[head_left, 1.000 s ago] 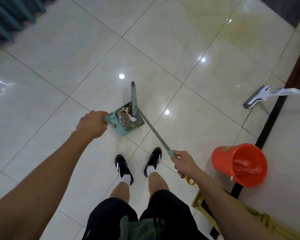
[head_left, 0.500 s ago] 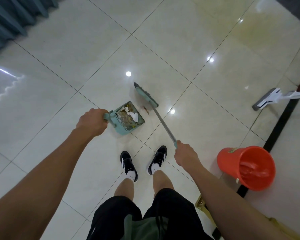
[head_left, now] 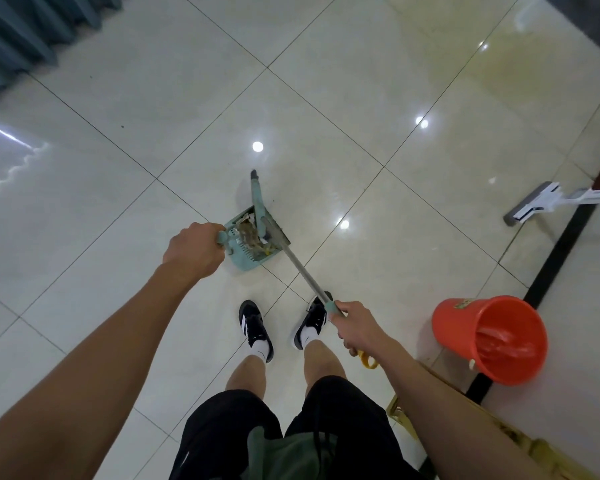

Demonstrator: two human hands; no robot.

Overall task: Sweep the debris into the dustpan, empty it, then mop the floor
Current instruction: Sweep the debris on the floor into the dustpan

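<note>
A teal dustpan (head_left: pixel 246 260) rests on the tiled floor ahead of my feet, holding brown and white debris (head_left: pixel 248 233). My left hand (head_left: pixel 192 250) grips the dustpan's handle at its left side. My right hand (head_left: pixel 358 326) is closed around the grey handle of the teal broom (head_left: pixel 259 202). The broom's head lies across the dustpan's mouth, over the debris. A white flat mop (head_left: pixel 534 203) lies on the floor at the far right.
An orange bucket (head_left: pixel 492 339) stands on the floor at my right, near a black floor strip (head_left: pixel 561 244). Grey-blue curtains (head_left: pixel 18 32) hang at the top left. A gold-coloured frame (head_left: pixel 471 420) sits low at the right, behind my arm.
The broom head has swung left from the floor beside the dustpan onto its mouth. My right hand has dropped back toward me. The dustpan stays put.
</note>
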